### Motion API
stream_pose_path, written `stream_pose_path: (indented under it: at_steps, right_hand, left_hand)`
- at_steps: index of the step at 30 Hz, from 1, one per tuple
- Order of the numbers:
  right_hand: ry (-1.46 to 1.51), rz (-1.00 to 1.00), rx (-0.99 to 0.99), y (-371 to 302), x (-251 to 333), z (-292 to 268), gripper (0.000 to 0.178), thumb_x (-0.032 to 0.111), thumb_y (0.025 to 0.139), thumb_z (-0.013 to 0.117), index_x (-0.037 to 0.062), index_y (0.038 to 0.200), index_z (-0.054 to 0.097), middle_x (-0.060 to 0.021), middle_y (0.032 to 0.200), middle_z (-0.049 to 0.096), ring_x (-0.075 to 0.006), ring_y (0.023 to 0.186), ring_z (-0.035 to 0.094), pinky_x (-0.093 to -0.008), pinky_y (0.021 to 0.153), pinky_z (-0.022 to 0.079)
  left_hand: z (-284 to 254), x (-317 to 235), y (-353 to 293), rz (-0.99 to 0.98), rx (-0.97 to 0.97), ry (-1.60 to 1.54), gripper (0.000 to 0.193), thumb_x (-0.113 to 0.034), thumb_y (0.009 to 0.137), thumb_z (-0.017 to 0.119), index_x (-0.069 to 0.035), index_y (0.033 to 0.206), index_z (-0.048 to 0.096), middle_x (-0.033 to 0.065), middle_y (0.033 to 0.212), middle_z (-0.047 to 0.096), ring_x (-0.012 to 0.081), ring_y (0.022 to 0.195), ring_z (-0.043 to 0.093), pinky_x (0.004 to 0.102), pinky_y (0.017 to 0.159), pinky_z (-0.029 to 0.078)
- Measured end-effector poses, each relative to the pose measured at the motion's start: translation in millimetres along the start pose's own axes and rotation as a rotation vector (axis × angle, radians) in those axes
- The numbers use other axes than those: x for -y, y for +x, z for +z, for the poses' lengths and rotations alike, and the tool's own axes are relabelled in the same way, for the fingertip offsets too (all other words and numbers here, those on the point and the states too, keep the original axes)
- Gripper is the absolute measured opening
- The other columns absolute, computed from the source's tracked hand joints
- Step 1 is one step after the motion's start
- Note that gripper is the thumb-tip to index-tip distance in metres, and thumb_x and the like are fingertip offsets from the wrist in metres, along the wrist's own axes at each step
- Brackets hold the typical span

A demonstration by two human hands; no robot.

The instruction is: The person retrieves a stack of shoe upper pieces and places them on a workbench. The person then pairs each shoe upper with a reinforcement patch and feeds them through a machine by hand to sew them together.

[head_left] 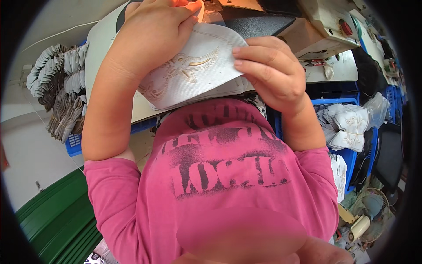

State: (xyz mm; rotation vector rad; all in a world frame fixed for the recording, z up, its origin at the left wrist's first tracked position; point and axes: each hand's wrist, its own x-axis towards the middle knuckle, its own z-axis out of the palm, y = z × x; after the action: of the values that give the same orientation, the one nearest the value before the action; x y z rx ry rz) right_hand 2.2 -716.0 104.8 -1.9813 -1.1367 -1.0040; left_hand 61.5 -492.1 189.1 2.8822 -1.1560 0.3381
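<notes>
A white fabric piece (195, 66) with a curved edge and gold-and-white embroidery is spread out in front of my chest. My right hand (272, 66) grips its right edge, fingers on top and the thumb hidden underneath. Across its upper left side lies my left hand (160, 28), fingers bent and pressed together at the picture's top edge. A narrow pale strip (201, 12) runs beside those fingertips; what they pinch is partly hidden. Below the embroidered piece, more white pieces (224, 89) lie stacked on the pale tabletop (99, 59).
A cream sewing machine body (327, 26) stands at the upper right, with small tools (315, 62) nearby. Bundled fabric pieces (63, 88) are at the left. Blue crates (373, 147) with embroidered bundles (345, 123) stand at the right, near a fan (372, 207).
</notes>
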Motion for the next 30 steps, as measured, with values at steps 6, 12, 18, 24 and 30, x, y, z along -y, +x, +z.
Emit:
stream_pose_path:
  at_steps: [6,12,18,24,30]
  right_hand:
    - [0.054,0.062,0.07,4.9,-18.3,-16.4,0.021,-0.001,0.076,0.077,0.0031,0.096,0.071,-0.0093,0.102,0.073,-0.0304,0.094,0.069,-0.0395,0.083,0.055]
    - [0.043,0.088,0.182,14.5,-41.4,-32.5,0.019,-0.005,0.079,0.073,-0.0003,0.097,0.071,-0.0113,0.104,0.073,-0.0307,0.099,0.068,-0.0387,0.087,0.054]
    - [0.01,0.106,0.142,20.5,-52.9,-29.5,0.017,-0.004,0.078,0.072,-0.0003,0.094,0.071,-0.0122,0.102,0.072,-0.0305,0.098,0.069,-0.0384,0.086,0.055]
    - [-0.082,0.039,0.126,28.4,-44.5,-16.3,0.015,-0.001,0.076,0.075,0.0014,0.09,0.072,-0.0109,0.097,0.071,-0.0296,0.091,0.07,-0.0382,0.081,0.056]
    - [-0.11,0.015,0.053,27.1,-28.6,-2.8,0.019,0.001,0.074,0.074,0.003,0.092,0.071,-0.0118,0.101,0.07,-0.0291,0.09,0.068,-0.0386,0.082,0.055]
  left_hand:
    - [6.6,1.9,1.0,-0.088,0.083,0.025,0.031,-0.026,0.094,0.054,-0.005,0.106,0.074,0.0172,0.096,0.07,0.0343,0.1,0.063,0.0511,0.088,0.043]
    - [9.4,-2.0,0.3,-0.131,0.082,0.047,0.033,-0.032,0.095,0.054,-0.008,0.103,0.075,0.0184,0.091,0.07,0.0369,0.097,0.064,0.064,0.096,0.035]
    - [-15.4,-36.7,-0.2,-0.26,0.142,0.008,0.04,-0.039,0.098,0.051,-0.012,0.121,0.069,0.0211,0.102,0.07,0.039,0.107,0.063,0.0721,0.104,0.026]
    - [11.5,7.1,-4.5,-0.153,0.136,-0.132,0.043,-0.038,0.1,0.049,-0.016,0.135,0.064,0.0196,0.121,0.065,0.0377,0.12,0.056,0.0688,0.108,0.023]
    - [-0.4,16.4,4.7,-0.126,0.151,0.117,0.041,-0.032,0.101,0.049,-0.025,0.138,0.063,0.0152,0.125,0.063,0.0367,0.125,0.047,0.055,0.115,0.021]
